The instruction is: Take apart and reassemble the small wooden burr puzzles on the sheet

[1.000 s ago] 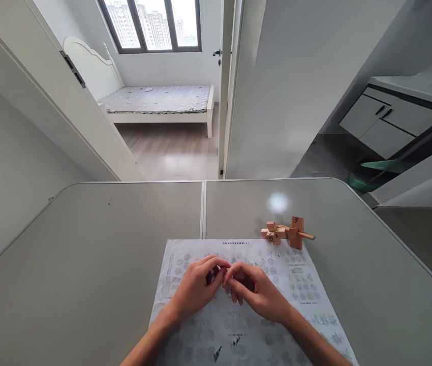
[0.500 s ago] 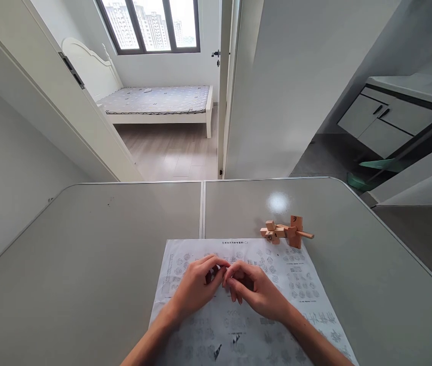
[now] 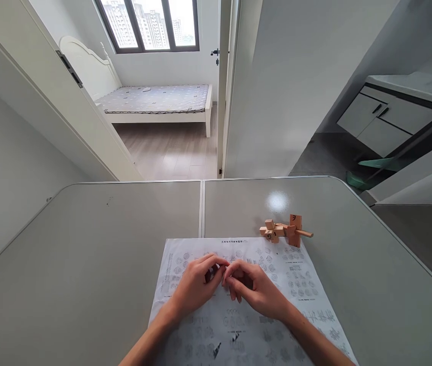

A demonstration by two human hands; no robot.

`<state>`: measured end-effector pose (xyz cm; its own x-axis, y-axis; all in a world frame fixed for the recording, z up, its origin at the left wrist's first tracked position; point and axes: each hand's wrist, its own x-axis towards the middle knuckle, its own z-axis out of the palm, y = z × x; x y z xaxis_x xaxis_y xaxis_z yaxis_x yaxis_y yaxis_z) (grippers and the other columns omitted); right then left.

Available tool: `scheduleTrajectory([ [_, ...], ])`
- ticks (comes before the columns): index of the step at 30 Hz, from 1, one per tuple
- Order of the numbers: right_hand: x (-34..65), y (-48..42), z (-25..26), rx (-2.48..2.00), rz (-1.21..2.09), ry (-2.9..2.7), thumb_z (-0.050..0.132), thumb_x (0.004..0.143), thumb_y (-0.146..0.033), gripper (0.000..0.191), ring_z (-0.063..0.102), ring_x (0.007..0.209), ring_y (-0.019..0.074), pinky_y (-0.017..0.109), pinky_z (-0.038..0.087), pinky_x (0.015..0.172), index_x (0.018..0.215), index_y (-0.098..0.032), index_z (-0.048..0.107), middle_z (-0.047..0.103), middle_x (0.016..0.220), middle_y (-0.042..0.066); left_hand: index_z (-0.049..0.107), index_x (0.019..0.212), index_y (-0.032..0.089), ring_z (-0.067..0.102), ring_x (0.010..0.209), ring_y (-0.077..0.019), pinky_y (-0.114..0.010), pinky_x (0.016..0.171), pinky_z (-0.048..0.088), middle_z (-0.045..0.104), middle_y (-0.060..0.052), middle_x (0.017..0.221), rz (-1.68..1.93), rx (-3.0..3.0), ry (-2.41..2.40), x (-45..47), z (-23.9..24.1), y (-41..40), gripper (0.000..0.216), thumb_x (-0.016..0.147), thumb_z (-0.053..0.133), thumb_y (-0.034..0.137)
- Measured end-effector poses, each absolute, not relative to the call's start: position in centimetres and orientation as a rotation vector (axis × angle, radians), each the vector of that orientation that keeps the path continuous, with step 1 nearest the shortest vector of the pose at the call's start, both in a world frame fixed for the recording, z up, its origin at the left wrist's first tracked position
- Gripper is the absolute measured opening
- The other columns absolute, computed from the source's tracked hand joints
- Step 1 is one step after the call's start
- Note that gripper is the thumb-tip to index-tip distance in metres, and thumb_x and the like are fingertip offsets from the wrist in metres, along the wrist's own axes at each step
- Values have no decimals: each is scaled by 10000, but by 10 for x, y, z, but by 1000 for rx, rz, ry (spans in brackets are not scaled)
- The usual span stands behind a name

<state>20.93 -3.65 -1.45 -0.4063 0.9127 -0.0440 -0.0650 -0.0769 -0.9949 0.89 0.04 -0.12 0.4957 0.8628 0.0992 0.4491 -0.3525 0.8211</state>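
Note:
My left hand point(image 3: 197, 285) and my right hand point(image 3: 253, 287) meet over a printed sheet of paper point(image 3: 300, 335), fingertips touching. The fingers of both are loosely curled in, with thumbs close to the forefingers, and I see nothing in either hand. Rows of small puzzle diagrams and a heading cover the sheet. Just past its top right corner lies a group of wooden puzzle pieces point(image 3: 279, 231), some bearing black numbers. A thin stick pokes out of it to the right. Both hands are apart from these pieces.
The grey table point(image 3: 86, 264) has a pale seam point(image 3: 202, 208) running across it. Two small dark marks point(image 3: 216, 349) show on the lower part of the sheet. Beyond the table are a doorway with a bed point(image 3: 155, 99), and a white cabinet point(image 3: 387, 114) at the right.

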Motion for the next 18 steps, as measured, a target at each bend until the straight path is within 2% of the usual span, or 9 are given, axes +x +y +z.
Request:
scheduleTrajectory([
  [18,209,-37,-13,-982,1595,-1423,589,1031,-485,285,601,619,149,291,494,591,979,-206,614,677,779,26,729,982,214,603,659,-118,-236,629,473,723,-15,834,688,1979,1082,9,0,0,193,1003,537,208],
])
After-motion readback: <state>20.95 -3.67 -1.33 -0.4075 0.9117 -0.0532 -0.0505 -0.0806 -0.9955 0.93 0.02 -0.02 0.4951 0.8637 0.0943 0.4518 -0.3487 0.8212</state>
